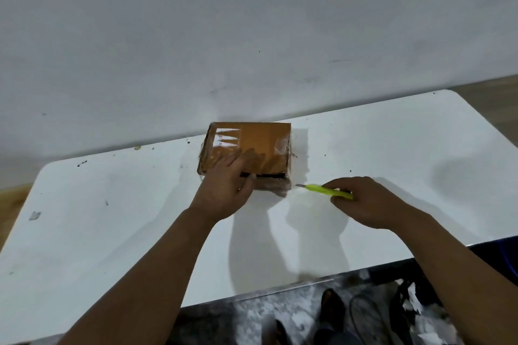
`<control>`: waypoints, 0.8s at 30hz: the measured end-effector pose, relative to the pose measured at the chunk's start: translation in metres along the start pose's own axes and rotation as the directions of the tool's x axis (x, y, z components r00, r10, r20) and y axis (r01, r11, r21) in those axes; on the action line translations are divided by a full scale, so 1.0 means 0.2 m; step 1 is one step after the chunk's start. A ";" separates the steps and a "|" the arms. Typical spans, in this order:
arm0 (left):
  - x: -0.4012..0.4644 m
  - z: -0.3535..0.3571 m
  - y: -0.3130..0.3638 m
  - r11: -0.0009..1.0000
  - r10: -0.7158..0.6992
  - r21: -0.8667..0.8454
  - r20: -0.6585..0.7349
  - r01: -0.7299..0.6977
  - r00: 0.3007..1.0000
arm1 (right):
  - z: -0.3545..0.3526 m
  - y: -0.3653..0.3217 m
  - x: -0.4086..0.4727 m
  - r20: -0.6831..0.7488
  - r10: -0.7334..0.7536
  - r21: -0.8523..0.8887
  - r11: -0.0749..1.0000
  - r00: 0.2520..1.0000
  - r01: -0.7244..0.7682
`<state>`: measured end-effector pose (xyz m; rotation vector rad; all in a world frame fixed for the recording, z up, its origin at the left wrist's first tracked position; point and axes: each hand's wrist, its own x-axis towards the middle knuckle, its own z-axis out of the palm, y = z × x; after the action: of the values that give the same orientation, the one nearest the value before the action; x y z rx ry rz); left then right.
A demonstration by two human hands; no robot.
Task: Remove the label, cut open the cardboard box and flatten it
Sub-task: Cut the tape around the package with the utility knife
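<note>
Showing no legible writing, the cardboard box (246, 150) at centre frame is pressed by the left hand (227, 190), fingers spread; a yellow cutter (326, 190) is gripped by the right hand (364, 202) on the white table (112, 218).

Label scrap on cardboard box (246, 148): print too blurred to read.

The brown cardboard box (246, 148) is lying flat near the far edge of the white table (112, 232), its top glinting with clear tape and a dark slit gaping along its near side. The yellow-green utility knife (326, 190) is pointing its short blade at the box's near right corner.
</note>
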<state>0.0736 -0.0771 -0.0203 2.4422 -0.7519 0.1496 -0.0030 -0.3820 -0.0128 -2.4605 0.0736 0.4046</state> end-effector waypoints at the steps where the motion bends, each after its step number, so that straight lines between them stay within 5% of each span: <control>1: 0.00 -0.02 -0.03 1.000 -0.002 0.029 -0.038 0.003 0.999 | 0.00 0.01 -0.02 -0.010 -0.007 0.044 0.999 1.000 0.008; 5: -0.01 -0.09 -0.13 0.974 -0.182 0.140 0.031 0.176 0.983 | 0.03 -0.03 -0.05 -0.075 -0.060 0.196 0.978 0.995 0.074; 11: -0.04 -0.08 -0.22 0.985 -0.146 0.109 0.127 0.132 0.981 | 0.19 -0.22 -0.02 -0.194 -0.208 0.226 0.941 0.959 0.250; 24: -0.24 -0.22 -0.13 0.987 -0.129 0.114 0.175 0.110 0.976 | 0.24 -0.25 0.15 -0.244 -0.102 0.116 0.984 0.964 0.134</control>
<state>0.0504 -0.0119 -0.0096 2.6185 -0.6866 -0.0846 0.0210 -0.3130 -0.0290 -2.3567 0.0509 0.0493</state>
